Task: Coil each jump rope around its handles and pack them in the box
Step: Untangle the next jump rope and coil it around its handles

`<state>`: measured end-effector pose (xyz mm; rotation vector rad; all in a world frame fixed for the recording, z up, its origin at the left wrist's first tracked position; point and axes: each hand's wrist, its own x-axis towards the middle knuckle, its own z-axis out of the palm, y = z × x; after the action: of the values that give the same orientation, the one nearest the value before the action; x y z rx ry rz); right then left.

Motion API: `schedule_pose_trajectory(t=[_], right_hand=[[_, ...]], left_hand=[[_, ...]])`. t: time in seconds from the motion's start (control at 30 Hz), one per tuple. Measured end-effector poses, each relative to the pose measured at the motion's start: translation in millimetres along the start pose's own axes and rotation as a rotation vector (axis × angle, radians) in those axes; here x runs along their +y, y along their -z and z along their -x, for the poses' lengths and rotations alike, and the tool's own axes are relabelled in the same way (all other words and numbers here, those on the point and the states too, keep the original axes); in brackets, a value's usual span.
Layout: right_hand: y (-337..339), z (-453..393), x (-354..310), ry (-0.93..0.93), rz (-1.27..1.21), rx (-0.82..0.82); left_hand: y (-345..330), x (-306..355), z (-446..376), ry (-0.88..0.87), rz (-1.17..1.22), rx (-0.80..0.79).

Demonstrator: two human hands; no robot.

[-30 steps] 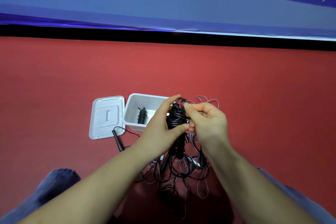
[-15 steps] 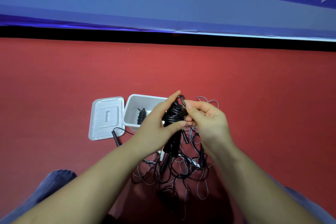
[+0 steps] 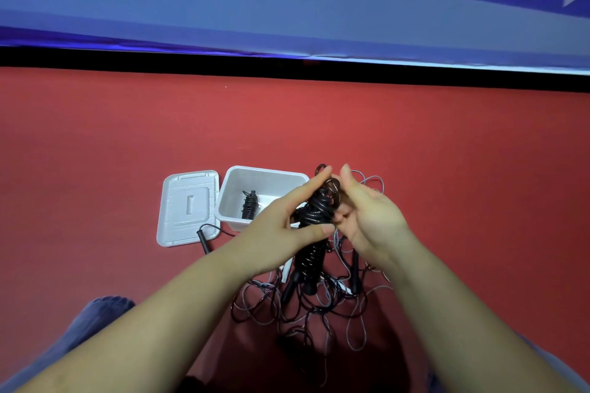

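Hands up in front of me now, both on the black jump rope (image 3: 314, 220) whose cord is wound thick around its handles. Left hand (image 3: 281, 230) grips the bundle, thumb across its near side, fingers stretched along its far side. Right hand (image 3: 367, 220) sits against the right of the coil, index finger up by the top loop, the other fingers curled in on the cord. I've got the bundle raised above the red floor (image 3: 447, 169). Under it, near me, a loose tangle of ropes (image 3: 306, 303), black and grey. Off to the left stands the white box (image 3: 233, 198), open, with one coiled rope (image 3: 249, 203) inside. Lid (image 3: 188, 207) lies flat just left of it, and a black handle (image 3: 203, 240) rests at the lid's near edge.
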<state>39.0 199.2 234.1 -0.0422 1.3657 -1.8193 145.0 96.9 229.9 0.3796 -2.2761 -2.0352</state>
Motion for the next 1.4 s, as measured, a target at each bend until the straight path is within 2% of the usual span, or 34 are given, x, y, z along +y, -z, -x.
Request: schedule_pose_trajectory(t=[0.1,0.17,0.4,0.5,0.67,0.87,0.93,1.03,1.17,1.27,1.33,1.4], right_hand=[[0,4,-11,-0.094,0.057,-0.047],[1,8,-14,-0.083,0.171,-0.053],[-2,37,-20,0.172,0.411,-0.002],[-3,59,-36,0.259,0.404,0.042],[-7,96,-55,0.298,0.516,0.030],[-24,140,-70,0.323,0.384,0.115],[-33,155,-77,0.357,0.365,0.089],[-47,178,-87,0.393,0.364,0.002],[-56,198,-86,0.352,0.596,-0.130],[-61,205,-73,0.297,0.718,-0.226],[-66,206,-67,0.281,0.670,-0.293],[-71,202,-66,0.317,0.570,-0.281]], left_hand=[[3,5,3,0.027,-0.055,-0.035],[1,5,5,0.041,-0.115,-0.045],[-17,17,15,0.024,-0.235,0.046],[-29,29,24,-0.052,-0.286,0.056],[-46,46,58,-0.113,-0.394,0.177],[-45,79,108,-0.120,-0.402,0.161],[-45,91,122,-0.122,-0.367,0.173],[-44,113,136,-0.067,-0.183,0.203],[-40,139,142,-0.005,0.014,0.360],[-31,161,140,0.038,0.105,0.370],[-25,176,139,0.104,0.275,0.372],[-21,188,140,0.131,0.398,0.344]])
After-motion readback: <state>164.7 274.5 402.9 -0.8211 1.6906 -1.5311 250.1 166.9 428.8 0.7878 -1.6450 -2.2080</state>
